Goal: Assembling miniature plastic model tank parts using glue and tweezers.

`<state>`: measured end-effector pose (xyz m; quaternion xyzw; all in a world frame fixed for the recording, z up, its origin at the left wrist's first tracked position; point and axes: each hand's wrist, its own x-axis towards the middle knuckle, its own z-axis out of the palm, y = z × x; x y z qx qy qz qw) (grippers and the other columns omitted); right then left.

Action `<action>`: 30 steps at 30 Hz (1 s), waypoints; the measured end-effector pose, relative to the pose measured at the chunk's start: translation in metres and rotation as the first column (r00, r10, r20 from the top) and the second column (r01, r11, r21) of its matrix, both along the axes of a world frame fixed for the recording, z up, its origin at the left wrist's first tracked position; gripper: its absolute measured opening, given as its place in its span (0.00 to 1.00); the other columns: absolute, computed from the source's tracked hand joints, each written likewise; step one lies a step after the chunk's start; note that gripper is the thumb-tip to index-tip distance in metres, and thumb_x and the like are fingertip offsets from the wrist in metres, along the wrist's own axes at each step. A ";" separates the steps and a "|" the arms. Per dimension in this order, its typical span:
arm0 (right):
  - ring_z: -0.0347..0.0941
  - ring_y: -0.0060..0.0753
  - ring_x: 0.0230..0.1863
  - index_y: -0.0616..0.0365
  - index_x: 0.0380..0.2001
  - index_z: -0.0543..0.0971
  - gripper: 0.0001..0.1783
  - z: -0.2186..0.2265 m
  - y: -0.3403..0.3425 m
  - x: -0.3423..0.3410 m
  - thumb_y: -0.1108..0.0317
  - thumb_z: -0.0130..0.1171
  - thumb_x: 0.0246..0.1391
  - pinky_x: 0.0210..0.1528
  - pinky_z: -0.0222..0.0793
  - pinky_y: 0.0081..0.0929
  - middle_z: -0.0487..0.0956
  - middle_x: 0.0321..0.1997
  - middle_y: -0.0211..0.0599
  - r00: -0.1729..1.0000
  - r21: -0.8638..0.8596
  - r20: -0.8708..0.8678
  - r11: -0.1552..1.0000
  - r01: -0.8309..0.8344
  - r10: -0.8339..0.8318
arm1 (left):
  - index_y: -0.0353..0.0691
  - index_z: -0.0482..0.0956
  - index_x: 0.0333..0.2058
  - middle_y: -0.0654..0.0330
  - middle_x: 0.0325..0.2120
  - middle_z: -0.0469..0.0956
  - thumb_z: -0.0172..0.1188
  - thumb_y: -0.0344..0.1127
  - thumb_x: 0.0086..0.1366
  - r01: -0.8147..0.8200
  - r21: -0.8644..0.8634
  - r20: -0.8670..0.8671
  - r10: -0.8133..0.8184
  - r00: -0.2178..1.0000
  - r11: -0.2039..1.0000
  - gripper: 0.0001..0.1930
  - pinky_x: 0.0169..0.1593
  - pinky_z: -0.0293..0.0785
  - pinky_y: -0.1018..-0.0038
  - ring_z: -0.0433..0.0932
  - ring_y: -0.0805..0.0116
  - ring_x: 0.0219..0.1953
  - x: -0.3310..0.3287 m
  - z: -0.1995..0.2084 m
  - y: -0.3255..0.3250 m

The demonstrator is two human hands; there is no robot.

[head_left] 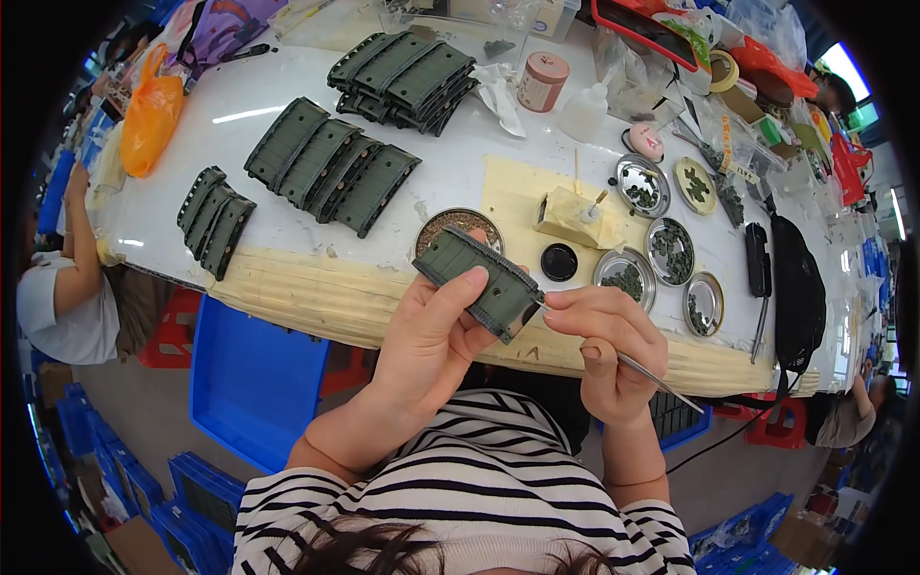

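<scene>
My left hand point(414, 335) grips a dark green moulded panel point(458, 268) with ribbed edges, thumb on its upper face and fingers beneath. Between the fingers of my right hand point(618, 355) is a slim metal tool point(661, 383); its tip is at the panel's right end, and its other end sticks out past the palm. Whether the tip holds a small part is too small to tell. Just behind the panel stands a round dish of brownish grains point(443, 222), partly covered by it. A black round lid point(559, 262) lies near my right hand.
Stacks of similar green panels point(331, 163) lie left and at the back. Metal dishes of small green parts point(671, 251) sit to the right, beside a taped block with sticks point(580, 218). A pink jar point(542, 81) and clear bottle point(583, 113) stand behind. A blue tray point(257, 374) is below the table edge.
</scene>
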<state>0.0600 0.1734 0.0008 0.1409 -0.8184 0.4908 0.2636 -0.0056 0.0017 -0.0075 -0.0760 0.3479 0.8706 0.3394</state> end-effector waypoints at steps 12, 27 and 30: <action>0.77 0.40 0.37 0.65 0.35 0.81 0.09 -0.008 -0.003 0.004 0.72 0.57 0.51 0.39 0.74 0.30 0.80 0.36 0.45 0.994 -0.011 -0.107 1.000 0.023 -0.024 | 0.40 0.61 0.60 0.51 0.47 0.74 0.51 0.31 0.66 -0.046 0.010 -0.070 0.046 0.996 0.999 0.23 0.51 0.77 0.71 0.75 0.66 0.51 0.005 -0.004 0.004; 0.77 0.41 0.39 0.64 0.36 0.81 0.10 -0.003 -0.001 0.006 0.73 0.59 0.49 0.39 0.73 0.29 0.79 0.34 0.42 0.994 0.082 -0.108 0.997 0.004 0.005 | 0.40 0.64 0.58 0.54 0.46 0.75 0.51 0.32 0.66 0.027 0.006 0.022 -0.028 0.999 1.000 0.21 0.52 0.75 0.71 0.75 0.67 0.51 0.004 0.001 0.001; 0.77 0.41 0.40 0.64 0.36 0.81 0.11 -0.006 0.000 0.005 0.69 0.59 0.52 0.39 0.73 0.30 0.79 0.33 0.41 0.988 0.091 -0.148 0.996 -0.026 0.040 | 0.38 0.65 0.57 0.55 0.46 0.75 0.51 0.33 0.66 0.052 0.034 0.058 -0.054 0.997 0.998 0.21 0.53 0.75 0.70 0.74 0.67 0.52 0.002 -0.002 0.000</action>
